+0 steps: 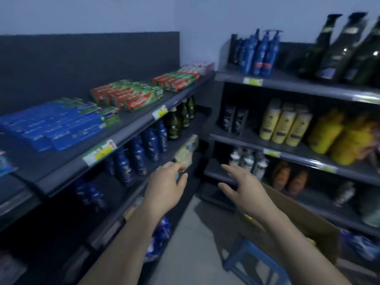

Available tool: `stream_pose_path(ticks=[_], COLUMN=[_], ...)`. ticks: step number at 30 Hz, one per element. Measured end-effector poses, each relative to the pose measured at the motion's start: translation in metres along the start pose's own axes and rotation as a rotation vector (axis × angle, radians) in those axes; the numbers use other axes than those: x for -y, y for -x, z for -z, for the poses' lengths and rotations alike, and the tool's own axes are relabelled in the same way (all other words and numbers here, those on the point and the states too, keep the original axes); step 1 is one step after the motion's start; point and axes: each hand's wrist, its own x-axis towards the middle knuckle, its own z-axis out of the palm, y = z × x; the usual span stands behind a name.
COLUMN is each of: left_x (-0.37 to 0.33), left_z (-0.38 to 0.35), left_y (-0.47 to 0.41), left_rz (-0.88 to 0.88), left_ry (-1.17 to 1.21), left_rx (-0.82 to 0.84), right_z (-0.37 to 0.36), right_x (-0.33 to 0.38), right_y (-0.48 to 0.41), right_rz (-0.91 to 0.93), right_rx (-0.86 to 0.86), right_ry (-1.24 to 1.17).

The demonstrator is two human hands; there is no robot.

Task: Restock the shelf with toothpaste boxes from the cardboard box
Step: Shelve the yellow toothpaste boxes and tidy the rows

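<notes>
Left hand [166,188] mid-air, fingers loosely curled, seems to hold nothing; blur at the fingertips, so not certain. Right hand [244,190] spread wide, empty, near the rim of the cardboard box [304,219], which appears to rest on a blue stool [244,262], low right. Box contents barely visible.

Likely step: reach into the box for more stock. Best to look down first, then grab several at once, flat, one brand.

Top shelf [123,136], left: blue toothpaste boxes [51,128] stacked, red-green toothpaste boxes [127,95] further along. Bare shelf between and in front; fill there, lengthwise, edges aligned.
</notes>
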Motion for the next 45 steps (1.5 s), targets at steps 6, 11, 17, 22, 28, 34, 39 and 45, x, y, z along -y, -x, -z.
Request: stream_pose_path(ticks=[6, 11, 17, 22, 28, 34, 39, 45], left_x=[-0.019, -0.03, -0.044, -0.069, -0.107, -0.144, -0.16, -0.169], left_z=[-0.093, -0.163, -0.237, -0.303, -0.391, -0.481, -0.562, -0.654], left_y=[-0.056, -0.114, -0.177, -0.198, -0.195, -0.181, -0.166, -0.137], left_rz=[-0.089, -0.171, -0.261, -0.352, -0.403, -0.395, -0.346, -0.218], left_ry=[0.068, 0.112, 0.106, 0.086, 0.056, 0.032, -0.016, -0.056], left_rx=[0.203, 0.343, 0.561, 0.727, 0.908, 1.028, 1.151, 1.288], right_z=[0.013, 0.018, 0.02, 0.018, 0.016, 0.007, -0.019, -0.074], right_x=[-0.09, -0.158, -0.217, -0.266, -0.327, -0.4, -0.461, -0.522], right_y=[0.002, -0.009, -0.021, -0.002, 0.047, 0.082, 0.098, 0.108], right_rz=[-0.271, -0.495, -0.766, -0.967, -1.141, -1.255, -1.315, -1.387], right_rx=[-0.08, -0.116, -0.177, -0.238, -0.31, -0.298, -0.301, -0.313], right_ry=[0.017, 0.021, -0.021, -0.051, -0.114, -0.171, -0.255, -0.344])
